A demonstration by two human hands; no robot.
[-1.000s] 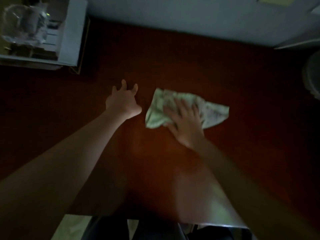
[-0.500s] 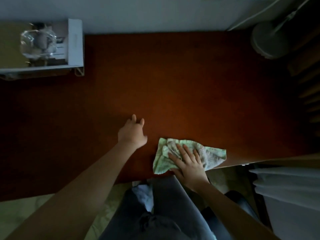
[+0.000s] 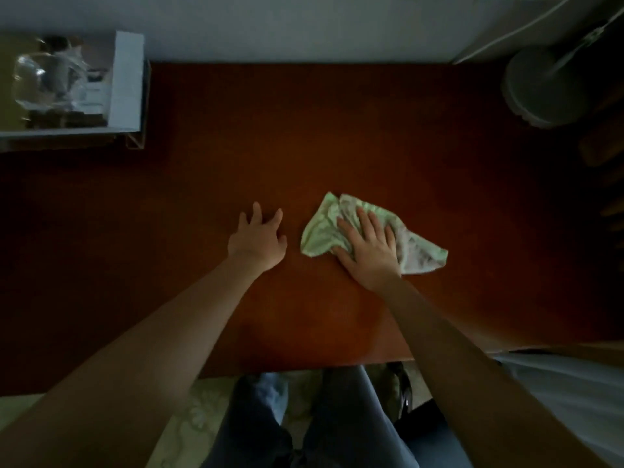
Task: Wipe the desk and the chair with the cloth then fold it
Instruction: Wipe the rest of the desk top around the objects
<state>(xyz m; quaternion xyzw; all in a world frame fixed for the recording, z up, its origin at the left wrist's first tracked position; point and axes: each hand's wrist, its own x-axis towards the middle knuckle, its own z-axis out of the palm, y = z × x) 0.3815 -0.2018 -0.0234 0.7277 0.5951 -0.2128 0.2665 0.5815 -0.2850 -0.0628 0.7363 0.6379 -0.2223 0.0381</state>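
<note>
My right hand (image 3: 369, 251) lies flat on the crumpled pale green and white cloth (image 3: 320, 228). The fingers are straight and a little spread, and they press the cloth down without gripping it. My left hand (image 3: 258, 239) is just beside it on the left, apart from the cloth. It is open with spread fingers and holds nothing. I cannot tell if it rests on the surface or hangs just above it.

Half a second ago the cloth was close to the near edge of the dark red-brown wooden desk (image 3: 337, 130). Now it is further in, about the middle of the top, with bare wood between it and the edge. I judge that this is one forward stroke of a back-and-forth wipe, so the desk part of the task is under way. The chair and the folding are not yet done.

Both forearms reach out from the bottom corners, almost straight, with the wrists low over the wood.

Further out, a white open shelf box (image 3: 126, 79) stands at the far left of the desk with something clear and shiny inside. A grey round base (image 3: 540, 89) sits at the far right corner. Below the near edge I see legs in blue trousers (image 3: 337, 417). I cannot identify the chair with certainty, because the picture is too dim.
</note>
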